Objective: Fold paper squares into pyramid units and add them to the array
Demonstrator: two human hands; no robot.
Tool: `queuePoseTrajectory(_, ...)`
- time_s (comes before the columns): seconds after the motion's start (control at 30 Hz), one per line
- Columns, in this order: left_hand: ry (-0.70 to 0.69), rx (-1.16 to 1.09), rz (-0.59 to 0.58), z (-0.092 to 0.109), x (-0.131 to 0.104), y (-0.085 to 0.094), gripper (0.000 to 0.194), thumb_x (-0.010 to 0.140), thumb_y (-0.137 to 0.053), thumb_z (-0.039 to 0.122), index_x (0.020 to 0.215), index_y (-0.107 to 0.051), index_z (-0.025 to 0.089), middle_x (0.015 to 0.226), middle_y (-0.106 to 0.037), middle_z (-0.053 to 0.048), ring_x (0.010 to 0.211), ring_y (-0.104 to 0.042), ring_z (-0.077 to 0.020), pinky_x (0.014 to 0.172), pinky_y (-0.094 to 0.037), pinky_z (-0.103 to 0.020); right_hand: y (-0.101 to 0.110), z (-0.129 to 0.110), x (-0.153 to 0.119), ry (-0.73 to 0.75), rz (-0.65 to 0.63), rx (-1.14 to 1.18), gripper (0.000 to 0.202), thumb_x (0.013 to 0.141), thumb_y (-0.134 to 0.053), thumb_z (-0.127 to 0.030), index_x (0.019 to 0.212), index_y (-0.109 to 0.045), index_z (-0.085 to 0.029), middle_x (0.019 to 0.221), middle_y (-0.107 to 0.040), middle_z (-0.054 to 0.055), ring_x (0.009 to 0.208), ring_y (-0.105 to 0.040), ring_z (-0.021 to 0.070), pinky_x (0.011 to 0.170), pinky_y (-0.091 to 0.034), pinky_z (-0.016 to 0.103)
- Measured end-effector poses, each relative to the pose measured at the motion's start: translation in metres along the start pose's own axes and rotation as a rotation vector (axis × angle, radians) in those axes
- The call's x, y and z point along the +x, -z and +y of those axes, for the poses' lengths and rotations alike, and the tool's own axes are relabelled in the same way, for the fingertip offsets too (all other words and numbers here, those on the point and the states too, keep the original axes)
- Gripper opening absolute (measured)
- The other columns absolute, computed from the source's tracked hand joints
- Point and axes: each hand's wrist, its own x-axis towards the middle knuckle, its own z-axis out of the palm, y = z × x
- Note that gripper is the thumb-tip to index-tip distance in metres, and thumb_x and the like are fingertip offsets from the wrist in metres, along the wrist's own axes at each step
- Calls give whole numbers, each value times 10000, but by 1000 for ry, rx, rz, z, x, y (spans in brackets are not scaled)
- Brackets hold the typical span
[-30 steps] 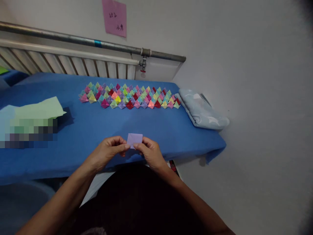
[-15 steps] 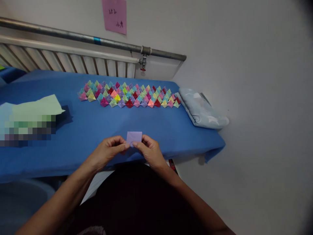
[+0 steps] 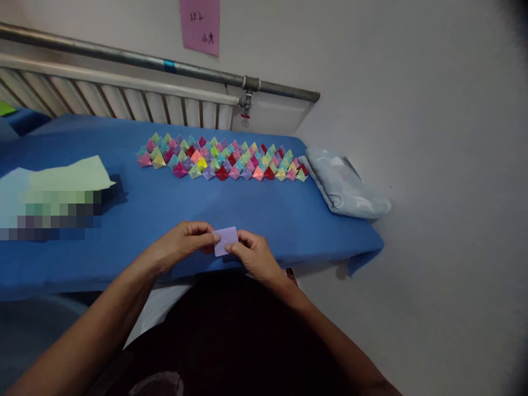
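A small purple square of paper (image 3: 225,236) is held between my two hands, a little tilted, over the front part of the blue-covered surface (image 3: 165,206). My left hand (image 3: 187,242) pinches its left edge with thumb and fingers. On the right side, my right hand (image 3: 253,253) grips the paper, its thumb lying across the face. Behind it stand several rows of small folded paper pieces (image 3: 234,172) in pink, green, purple, red, yellow and blue, set close together.
Light green and pale blue paper sheets (image 3: 78,173) lie at the left, partly blurred out. A folded grey-blue cloth (image 3: 350,190) sits at the right end by the wall. A radiator (image 3: 136,104) and a metal pipe (image 3: 107,52) run along the back, under a pink note (image 3: 201,27).
The purple paper has been turned slightly and its left edge is now pinched higher up by my left hand. My right hand keeps its hold. The view has shifted a little.
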Motion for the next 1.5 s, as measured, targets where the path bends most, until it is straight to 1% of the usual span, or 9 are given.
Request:
queuePoseTrajectory(0.17,18,-37,10,0,-2,-2,307,658,-761,500,665,-717,196,641,-658,-11,645,-565,-155,668,-461,-271,1,-2,0,22,-8,-26,159,727,-639,-327,769,-672,-178,709,-586,-34,677,-480,111,661,-371,254)
queuePoseTrajectory(0.37,21,-12,-64,0,-4,-3,267,649,-752,445,665,-656,196,625,-626,17,615,-540,-143,623,-428,-255,2,2,0,83,-61,-108,150,798,-599,-321,793,-661,-185,735,-599,-29,693,-504,118,648,-392,243)
queuePoseTrajectory(0.47,-167,201,-4,-5,0,-1,229,733,-668,422,689,-632,201,654,-609,19,640,-544,-148,623,-419,-259,4,7,5,288,9,-357,156,859,-575,-309,812,-664,-190,750,-608,-9,723,-515,137,683,-403,264)
queuePoseTrajectory(0.6,-600,632,229,-24,12,-5,104,829,-542,242,809,-639,213,841,-661,-24,841,-592,-188,789,-449,-314,12,14,17,680,94,-919,150,913,-550,-208,936,-699,-206,922,-665,53,892,-536,190,848,-378,344)
queuePoseTrajectory(0.7,-748,895,372,-43,18,-12,166,876,-488,157,816,-637,198,864,-664,-59,816,-573,-196,784,-435,-336,16,22,22,781,89,-1185,186,938,-549,-212,1041,-703,-229,1006,-671,66,942,-513,209,853,-340,367)
queuePoseTrajectory(0.87,-781,1102,324,-61,8,-19,266,944,-422,147,818,-654,182,869,-676,-84,765,-569,-197,753,-423,-346,15,40,14,815,24,-1282,208,958,-534,-223,1083,-700,-220,976,-685,62,897,-493,204,805,-306,364)
queuePoseTrajectory(1.1,-765,1037,275,-66,-21,-21,276,946,-433,147,1060,-682,181,1077,-688,-120,964,-609,-240,841,-459,-393,16,43,2,765,-106,-1270,327,946,-522,-200,1255,-629,-209,1052,-668,79,971,-493,219,834,-311,373)
queuePoseTrajectory(1.23,-773,1047,278,-72,-28,-21,258,974,-445,180,1073,-683,192,1026,-713,-91,875,-614,-202,860,-448,-390,15,42,-2,753,-109,-1265,315,946,-546,-283,1237,-629,-196,1108,-657,91,1022,-499,237,855,-316,385)
queuePoseTrajectory(1.5,-788,1128,317,-70,-30,-25,201,945,-495,131,1028,-669,189,1034,-732,-69,963,-621,-221,966,-376,-434,13,50,-8,742,-17,-1179,379,902,-595,-300,1254,-616,-165,1182,-643,127,1076,-502,265,900,-342,402)
